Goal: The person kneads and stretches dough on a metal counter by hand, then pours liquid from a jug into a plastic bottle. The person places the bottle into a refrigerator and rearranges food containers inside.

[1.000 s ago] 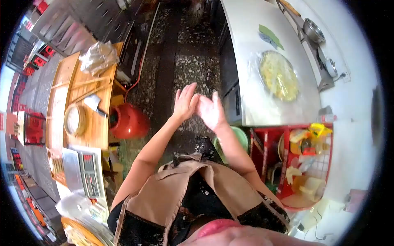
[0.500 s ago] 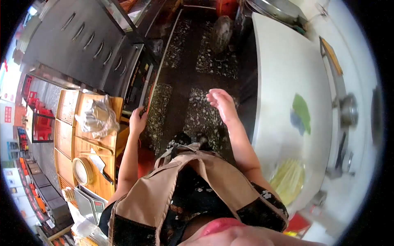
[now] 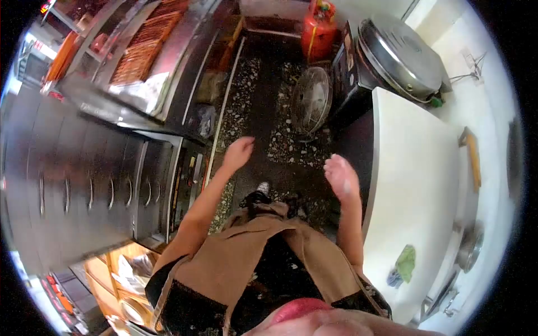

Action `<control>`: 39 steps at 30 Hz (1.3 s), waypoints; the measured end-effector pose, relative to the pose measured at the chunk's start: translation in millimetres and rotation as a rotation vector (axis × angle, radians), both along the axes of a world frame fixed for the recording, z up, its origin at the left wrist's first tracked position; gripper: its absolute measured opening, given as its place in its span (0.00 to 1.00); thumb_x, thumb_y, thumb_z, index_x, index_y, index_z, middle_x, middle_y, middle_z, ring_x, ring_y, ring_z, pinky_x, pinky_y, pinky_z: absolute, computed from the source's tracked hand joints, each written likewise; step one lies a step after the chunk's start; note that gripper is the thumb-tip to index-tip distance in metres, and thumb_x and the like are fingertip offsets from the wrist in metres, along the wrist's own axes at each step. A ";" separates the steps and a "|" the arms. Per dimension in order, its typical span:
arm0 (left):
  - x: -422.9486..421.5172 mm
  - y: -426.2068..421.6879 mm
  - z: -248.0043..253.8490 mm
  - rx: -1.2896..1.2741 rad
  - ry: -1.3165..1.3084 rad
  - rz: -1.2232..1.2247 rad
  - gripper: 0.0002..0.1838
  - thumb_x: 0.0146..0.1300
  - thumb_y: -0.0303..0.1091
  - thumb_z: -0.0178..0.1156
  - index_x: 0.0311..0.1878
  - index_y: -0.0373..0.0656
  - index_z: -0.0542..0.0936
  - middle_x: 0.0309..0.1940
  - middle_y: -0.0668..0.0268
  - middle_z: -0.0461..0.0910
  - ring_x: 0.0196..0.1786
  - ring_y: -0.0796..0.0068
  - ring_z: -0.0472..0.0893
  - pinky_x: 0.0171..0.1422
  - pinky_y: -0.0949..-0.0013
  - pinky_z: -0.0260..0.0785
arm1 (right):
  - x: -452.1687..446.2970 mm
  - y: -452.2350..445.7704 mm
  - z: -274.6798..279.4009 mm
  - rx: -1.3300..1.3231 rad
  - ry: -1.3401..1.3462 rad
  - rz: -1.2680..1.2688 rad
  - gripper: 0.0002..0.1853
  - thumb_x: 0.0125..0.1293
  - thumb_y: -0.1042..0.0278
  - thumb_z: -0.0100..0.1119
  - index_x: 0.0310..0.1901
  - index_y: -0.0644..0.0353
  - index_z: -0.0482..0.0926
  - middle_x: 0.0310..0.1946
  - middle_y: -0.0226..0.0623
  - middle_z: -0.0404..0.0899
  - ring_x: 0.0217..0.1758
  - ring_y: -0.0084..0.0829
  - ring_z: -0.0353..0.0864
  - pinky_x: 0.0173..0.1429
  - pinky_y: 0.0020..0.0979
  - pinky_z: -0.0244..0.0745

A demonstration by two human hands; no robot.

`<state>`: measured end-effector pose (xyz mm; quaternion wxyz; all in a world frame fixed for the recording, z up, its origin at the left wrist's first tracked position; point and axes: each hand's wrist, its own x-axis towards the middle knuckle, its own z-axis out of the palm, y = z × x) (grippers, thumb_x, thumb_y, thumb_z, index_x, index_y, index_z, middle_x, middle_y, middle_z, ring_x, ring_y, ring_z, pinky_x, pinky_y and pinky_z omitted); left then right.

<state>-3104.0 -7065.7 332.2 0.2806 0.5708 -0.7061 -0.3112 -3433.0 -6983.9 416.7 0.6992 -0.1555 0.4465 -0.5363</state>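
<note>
My left hand (image 3: 240,153) is raised over the dark aisle floor. Its fingers point inward and are blurred, and no object shows in it. On the other side, my right hand (image 3: 341,176) hangs in the air beside the edge of the white counter (image 3: 417,185), apart from it. The fingers of that hand are loosely bent, with nothing visible between them. A beige apron (image 3: 235,252) covers my front. Toward the near end of the counter lies a green cloth (image 3: 406,263) with a bluish part.
A standing fan (image 3: 312,101) is on the floor ahead, with a red gas cylinder (image 3: 319,33) behind it. A big lidded metal pan (image 3: 400,56) sits at the counter's far end. Steel drawers (image 3: 84,185) line the left. Behind them is a wooden table (image 3: 101,274).
The view has moved forward along the aisle; the fan and cylinder show more fully. My left hand has come away from the wooden table's side and swung inward. The wooden table has slid back.
</note>
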 end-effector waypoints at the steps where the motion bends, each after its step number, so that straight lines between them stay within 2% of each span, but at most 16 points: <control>1: -34.9 -43.7 11.5 0.079 0.082 -0.075 0.15 0.58 0.32 0.53 0.48 0.40 0.76 0.41 0.55 0.77 0.43 0.58 0.78 0.46 0.63 0.70 | -9.6 -13.0 2.5 0.038 0.018 -0.134 0.16 0.64 0.60 0.50 0.47 0.61 0.73 0.38 0.37 0.77 0.40 0.29 0.76 0.44 0.28 0.70; 7: -186.7 -248.8 19.5 0.057 -0.004 -0.582 0.17 0.60 0.36 0.54 0.50 0.38 0.74 0.43 0.58 0.78 0.45 0.64 0.78 0.47 0.65 0.71 | -79.4 -112.5 -39.2 0.109 -0.085 -0.363 0.11 0.63 0.63 0.50 0.42 0.59 0.74 0.34 0.33 0.77 0.37 0.27 0.75 0.41 0.25 0.69; 10: -211.8 -322.1 -21.1 0.287 -0.054 -0.583 0.18 0.62 0.39 0.52 0.53 0.41 0.73 0.48 0.58 0.76 0.51 0.62 0.76 0.53 0.62 0.69 | -121.6 -196.0 -133.1 0.007 -0.392 -0.405 0.09 0.63 0.65 0.52 0.40 0.59 0.75 0.35 0.34 0.77 0.40 0.28 0.76 0.40 0.28 0.72; 12: -217.3 -361.9 -51.0 0.434 -0.109 -0.557 0.19 0.63 0.40 0.52 0.54 0.41 0.72 0.49 0.57 0.75 0.52 0.62 0.75 0.55 0.61 0.68 | -121.1 -234.4 -190.7 0.324 -0.515 -0.673 0.05 0.60 0.68 0.56 0.35 0.59 0.76 0.34 0.35 0.78 0.37 0.29 0.77 0.39 0.30 0.74; 15: -244.1 -431.3 -81.4 0.624 -0.247 -0.495 0.21 0.63 0.41 0.52 0.56 0.40 0.70 0.51 0.56 0.73 0.55 0.61 0.72 0.58 0.60 0.66 | -117.3 -272.7 -295.8 0.613 -0.563 -0.679 0.16 0.63 0.60 0.53 0.49 0.57 0.68 0.41 0.42 0.71 0.32 0.35 0.75 0.41 0.38 0.74; 17: -264.7 -470.4 -111.8 0.655 -0.243 -0.475 0.22 0.63 0.42 0.51 0.57 0.41 0.69 0.52 0.57 0.72 0.56 0.59 0.71 0.58 0.60 0.66 | -100.4 -285.3 -336.3 0.730 -0.613 -0.744 0.25 0.63 0.51 0.51 0.56 0.54 0.61 0.49 0.46 0.63 0.39 0.39 0.73 0.41 0.44 0.73; 19: -300.7 -515.4 -150.1 0.619 -0.270 -0.458 0.24 0.62 0.45 0.52 0.56 0.40 0.70 0.54 0.56 0.70 0.55 0.60 0.72 0.57 0.61 0.66 | -91.9 -333.4 -305.7 1.003 -0.467 -0.820 0.31 0.61 0.45 0.50 0.60 0.53 0.57 0.55 0.48 0.57 0.48 0.43 0.69 0.45 0.49 0.72; 21: -342.5 -565.6 -211.8 0.534 -0.326 -0.445 0.27 0.59 0.51 0.53 0.57 0.43 0.70 0.59 0.56 0.63 0.58 0.59 0.67 0.59 0.59 0.63 | -84.4 -353.9 -313.7 1.043 -0.512 -1.021 0.40 0.60 0.39 0.48 0.67 0.49 0.45 0.65 0.56 0.43 0.62 0.57 0.57 0.56 0.62 0.62; 22: -362.3 -584.5 -238.4 0.509 -0.358 -0.451 0.29 0.58 0.54 0.53 0.59 0.47 0.69 0.63 0.57 0.58 0.63 0.57 0.62 0.62 0.56 0.61 | -85.2 -361.7 -331.8 1.190 -0.583 -1.103 0.47 0.56 0.31 0.47 0.69 0.48 0.39 0.68 0.49 0.39 0.70 0.53 0.39 0.63 0.64 0.52; 23: -378.4 -598.0 -261.5 0.517 -0.358 -0.467 0.29 0.58 0.54 0.53 0.59 0.47 0.69 0.63 0.57 0.58 0.63 0.57 0.62 0.62 0.56 0.61 | -83.6 -367.4 -347.8 1.196 -0.587 -1.120 0.47 0.56 0.31 0.47 0.69 0.48 0.39 0.68 0.49 0.39 0.70 0.53 0.39 0.63 0.64 0.52; 26: -415.7 -636.7 -289.8 0.796 -0.570 -0.200 0.35 0.53 0.62 0.53 0.64 0.65 0.61 0.69 0.62 0.42 0.71 0.49 0.38 0.65 0.39 0.49 | -72.4 -369.0 -377.7 1.101 -0.584 -1.168 0.46 0.54 0.27 0.39 0.68 0.50 0.47 0.67 0.47 0.45 0.69 0.53 0.47 0.62 0.66 0.48; 29: -396.7 -646.3 -347.9 1.032 -0.349 -0.166 0.33 0.53 0.60 0.53 0.62 0.64 0.62 0.69 0.60 0.43 0.70 0.46 0.38 0.64 0.40 0.50 | -61.4 -375.1 -399.2 0.792 -0.573 -1.056 0.42 0.55 0.28 0.39 0.65 0.49 0.55 0.64 0.43 0.56 0.66 0.51 0.54 0.59 0.64 0.54; 31: -385.4 -639.5 -335.2 0.984 -0.327 -0.255 0.30 0.53 0.56 0.55 0.60 0.64 0.64 0.69 0.57 0.43 0.69 0.39 0.40 0.61 0.39 0.53 | -57.7 -370.2 -403.9 0.774 -0.628 -1.065 0.40 0.55 0.30 0.38 0.64 0.49 0.59 0.62 0.40 0.60 0.64 0.50 0.57 0.57 0.63 0.57; 33: -376.6 -635.7 -322.9 0.952 -0.263 -0.068 0.28 0.52 0.52 0.56 0.57 0.60 0.66 0.66 0.55 0.49 0.67 0.37 0.44 0.60 0.40 0.56 | -64.4 -372.5 -408.9 0.728 -0.676 -1.050 0.37 0.56 0.32 0.38 0.62 0.48 0.62 0.61 0.38 0.63 0.62 0.48 0.61 0.55 0.62 0.60; 37: -291.6 -607.4 -359.0 0.765 -0.039 0.076 0.24 0.53 0.44 0.57 0.54 0.50 0.70 0.56 0.59 0.65 0.51 0.63 0.71 0.52 0.61 0.65 | -82.3 -385.9 -398.9 0.944 -0.421 -1.107 0.33 0.59 0.37 0.40 0.60 0.52 0.64 0.58 0.38 0.65 0.57 0.46 0.67 0.53 0.54 0.66; 39: -250.3 -600.9 -362.9 0.902 0.076 0.258 0.21 0.55 0.41 0.55 0.53 0.49 0.70 0.50 0.61 0.69 0.42 0.71 0.73 0.46 0.67 0.65 | -96.5 -399.0 -405.7 1.038 -0.282 -1.109 0.33 0.60 0.39 0.41 0.60 0.53 0.65 0.58 0.38 0.65 0.56 0.45 0.68 0.52 0.51 0.67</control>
